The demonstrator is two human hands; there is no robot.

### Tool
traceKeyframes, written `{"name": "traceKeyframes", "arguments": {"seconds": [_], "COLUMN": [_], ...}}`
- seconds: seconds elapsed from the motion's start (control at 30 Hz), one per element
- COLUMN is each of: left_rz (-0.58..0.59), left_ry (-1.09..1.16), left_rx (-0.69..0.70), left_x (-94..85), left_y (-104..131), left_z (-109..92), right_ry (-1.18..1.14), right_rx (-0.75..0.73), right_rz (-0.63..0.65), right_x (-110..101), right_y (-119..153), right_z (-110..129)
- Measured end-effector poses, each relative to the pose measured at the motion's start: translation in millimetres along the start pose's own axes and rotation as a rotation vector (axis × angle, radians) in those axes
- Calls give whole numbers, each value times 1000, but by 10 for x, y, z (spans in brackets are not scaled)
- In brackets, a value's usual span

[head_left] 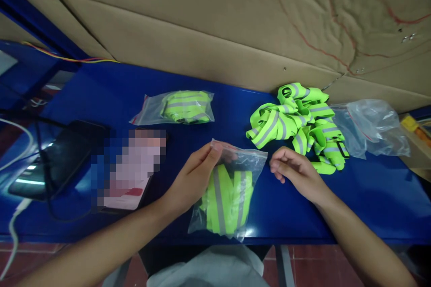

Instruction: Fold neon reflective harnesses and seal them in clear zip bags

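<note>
A clear zip-lock bag (pixel 257 168) hangs upright over the front part of the table, with a folded neon-yellow reflective strap (pixel 218 199) inside. My left hand (pixel 197 172) pinches the bag's upper left corner between thumb and fingers. Just beyond the opposite top corner is my right hand (pixel 292 168), its fingers curled together, apart from the bag and with nothing visible in them. Behind it lies a loose pile of the same neon straps (pixel 296 121), grey stripes along them. Another filled zip-lock bag (pixel 153 107) rests flat farther back.
Several clear bags (pixel 377 128) lie to the right of the pile. On the left are a phone (pixel 138 170) with a blurred-out screen and a glossy black device (pixel 57 159) with cables. Cardboard (pixel 188 31) lines the back of the blue table (pixel 289 213).
</note>
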State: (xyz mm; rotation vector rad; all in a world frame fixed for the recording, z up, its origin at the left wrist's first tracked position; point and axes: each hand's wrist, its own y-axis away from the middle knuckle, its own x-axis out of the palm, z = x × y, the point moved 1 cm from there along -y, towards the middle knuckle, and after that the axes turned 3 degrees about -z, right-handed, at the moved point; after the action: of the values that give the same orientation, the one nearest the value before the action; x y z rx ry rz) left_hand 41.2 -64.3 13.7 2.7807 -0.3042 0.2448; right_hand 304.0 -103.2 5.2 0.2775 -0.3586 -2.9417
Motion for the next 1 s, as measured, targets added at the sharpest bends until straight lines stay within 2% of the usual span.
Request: {"name": "traceKeyframes", "arguments": {"seconds": [0.13, 0.37, 0.63, 1.0], "left_rz": [10, 58, 64, 93], "left_ry": [26, 12, 65, 34], "left_rx": [-18, -8, -81, -44], "left_x": [4, 9, 28, 82], "left_y": [10, 18, 18, 44], "left_z": [0, 7, 85, 74], "right_ry": [-58, -28, -9, -22], "right_rx": [9, 13, -152, -106], "right_rz": [-41, -69, -152, -109], "right_x": [36, 86, 105, 148], "right_y": [-15, -21, -3, -4], "right_z": [-9, -15, 17, -33]}}
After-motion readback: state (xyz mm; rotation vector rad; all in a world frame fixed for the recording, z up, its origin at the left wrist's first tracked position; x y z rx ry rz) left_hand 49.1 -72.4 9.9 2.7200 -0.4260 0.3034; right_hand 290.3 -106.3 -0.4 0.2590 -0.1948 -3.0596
